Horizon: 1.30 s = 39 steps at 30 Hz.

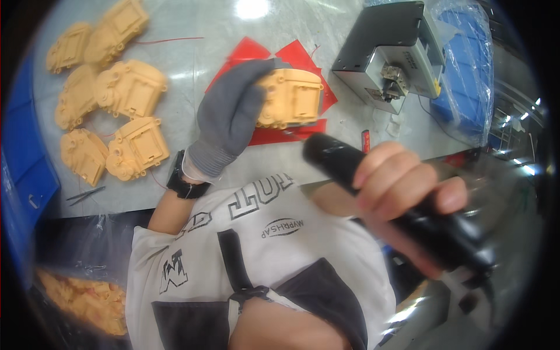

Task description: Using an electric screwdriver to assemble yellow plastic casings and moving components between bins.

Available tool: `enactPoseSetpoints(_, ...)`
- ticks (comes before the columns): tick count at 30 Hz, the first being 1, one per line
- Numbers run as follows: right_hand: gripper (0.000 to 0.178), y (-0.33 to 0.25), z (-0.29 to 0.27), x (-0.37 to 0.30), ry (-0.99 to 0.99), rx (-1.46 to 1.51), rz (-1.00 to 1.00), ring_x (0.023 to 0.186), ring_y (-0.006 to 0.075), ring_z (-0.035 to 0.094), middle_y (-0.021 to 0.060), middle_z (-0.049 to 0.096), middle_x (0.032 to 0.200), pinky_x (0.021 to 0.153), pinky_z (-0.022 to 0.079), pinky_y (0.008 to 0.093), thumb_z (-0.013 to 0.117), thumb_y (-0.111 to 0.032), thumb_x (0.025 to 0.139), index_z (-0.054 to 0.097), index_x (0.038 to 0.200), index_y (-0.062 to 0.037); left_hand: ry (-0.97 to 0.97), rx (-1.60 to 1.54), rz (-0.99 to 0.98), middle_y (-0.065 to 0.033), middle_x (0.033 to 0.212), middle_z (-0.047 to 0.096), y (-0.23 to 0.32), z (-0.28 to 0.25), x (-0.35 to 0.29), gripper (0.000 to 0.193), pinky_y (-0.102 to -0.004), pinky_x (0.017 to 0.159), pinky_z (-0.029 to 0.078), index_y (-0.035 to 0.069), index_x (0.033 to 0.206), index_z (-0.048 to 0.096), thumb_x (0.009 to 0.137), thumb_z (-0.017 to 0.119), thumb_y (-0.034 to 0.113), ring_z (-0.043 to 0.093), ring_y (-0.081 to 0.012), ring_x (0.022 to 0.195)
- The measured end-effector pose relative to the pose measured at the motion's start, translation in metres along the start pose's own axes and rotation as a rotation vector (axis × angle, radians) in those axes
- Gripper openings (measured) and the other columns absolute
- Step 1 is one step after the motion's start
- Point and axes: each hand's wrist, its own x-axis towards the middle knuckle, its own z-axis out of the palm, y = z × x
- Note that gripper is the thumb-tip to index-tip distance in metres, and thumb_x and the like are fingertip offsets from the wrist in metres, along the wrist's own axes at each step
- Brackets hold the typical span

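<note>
Left hand (230, 119) in a grey glove, fingers curled onto the orange plastic housing (291, 98) on red sheets (280, 135) at mid worktop (192, 23), right hand (402, 186) bare, fist wrapped round a black tool handle (350, 163) nearer, similar orange housings (111, 116) far left, blue bagged crate (466, 70) far right.

A grey glove (228, 116) holds a yellow-orange casting (291, 98) over red sheets (291, 58); the tool (396, 204) is black.

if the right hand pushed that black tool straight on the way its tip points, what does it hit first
Probably the orange housing gripped by the gloved left hand; the black tool in the right hand aims there, though depth is unclear.
</note>
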Motion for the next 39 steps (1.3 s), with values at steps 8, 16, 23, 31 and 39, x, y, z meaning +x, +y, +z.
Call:
enactPoseSetpoints(8, 0.065, 0.017, 0.011, 0.003, -0.009, 0.073, 0.034, 0.053, 0.0251, 0.053, 0.0137, 0.054, 0.068, 0.049, 0.043, 0.0361, 0.060, -0.057, 0.076, 0.038, 0.107, -0.0042, 0.109, -0.108, 0.083, -0.0166, 0.096, 0.061, -0.005, 0.007, 0.002, 0.028, -0.0319, 0.076, 0.047, -0.002, 0.105, 0.056, 0.091, 0.044, 0.019, 0.060, -0.0287, 0.087)
enactPoseSetpoints(16, 0.067, 0.036, 0.016, 0.014, -0.193, 0.025, 0.117, 0.055, 0.0234, 0.053, 0.0119, 0.053, 0.073, 0.055, 0.043, 0.0365, 0.059, -0.059, 0.075, 0.037, 0.108, -0.0054, 0.005, -0.140, -0.021, -0.0136, 0.109, 0.059, -0.009, -0.004, -0.004, 0.037, -0.0279, 0.089, 0.041, -0.004, 0.115, 0.050, 0.096, 0.035, 0.024, 0.055, -0.0176, 0.101)
enactPoseSetpoints(23, 0.070, 0.029, 0.022, 0.018, -0.150, -0.042, 0.205, 0.056, 0.0236, 0.054, 0.0129, 0.054, 0.075, 0.053, 0.043, 0.0371, 0.062, -0.060, 0.072, 0.037, 0.107, -0.0037, 0.005, -0.154, -0.001, -0.0132, 0.109, 0.059, -0.003, -0.004, 0.000, 0.037, -0.0276, 0.088, 0.042, -0.005, 0.114, 0.051, 0.095, 0.036, 0.024, 0.056, -0.0171, 0.100)
enactPoseSetpoints(31, 0.067, 0.035, 0.016, -0.007, 0.011, 0.025, 0.000, 0.053, 0.0233, 0.053, 0.0125, 0.055, 0.070, 0.053, 0.044, 0.0363, 0.060, -0.058, 0.074, 0.042, 0.105, -0.0003, 0.125, -0.250, -0.010, -0.0160, 0.102, 0.062, 0.008, 0.001, -0.007, 0.032, -0.0299, 0.081, 0.046, -0.003, 0.106, 0.056, 0.093, 0.039, 0.022, 0.060, -0.0218, 0.092)
enactPoseSetpoints(39, 0.094, -0.022, -0.098, 0.003, 0.657, -0.444, -0.319, 0.046, 0.0201, 0.049, 0.0073, 0.051, 0.059, 0.049, 0.043, 0.0337, 0.039, -0.086, 0.061, 0.047, 0.102, -0.0015, 0.092, -0.047, 0.089, -0.0158, 0.106, 0.059, 0.006, 0.012, -0.004, 0.027, -0.0296, 0.084, 0.043, -0.004, 0.110, 0.053, 0.088, 0.044, 0.009, 0.057, -0.0222, 0.096)
